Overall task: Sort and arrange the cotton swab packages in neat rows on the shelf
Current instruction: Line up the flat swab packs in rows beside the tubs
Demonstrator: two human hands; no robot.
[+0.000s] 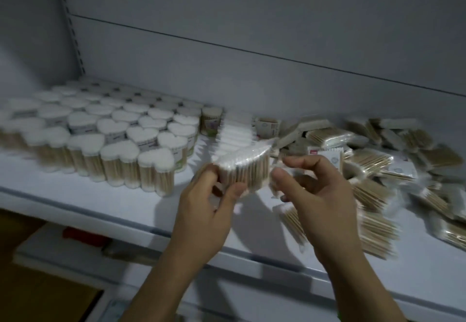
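1. The left hand (pixel 209 203) holds a bundle of cotton swab packs (pixel 242 170) from below, with the thumb on the front and the fingers curled behind. The bundle is above the shelf (pixel 75 195), in the gap between the two groups of stock. The packs are wrapped in smooth plastic, so they may slide against each other and fan out of the grip.
2. The right hand (pixel 320 195) is half open and its fingers are loosely bent, with nothing visibly inside. Its thumb is just beside the right edge of the bundle, but the blur hides whether it touches. If it does not steady that edge, I think the outer packs could drop.
3. A standing row of packs (pixel 237 132) is directly behind the bundle. A hard push when the bundle is placed could tip this row backward.
4. The heart-shaped swab boxes (pixel 113 140) stand close on the left, so a sideways bump may disturb their rows.
5. The loose pile of packs (pixel 378 160) lies under the right wrist, with some near the front edge. A sweep of the arm could push them off.
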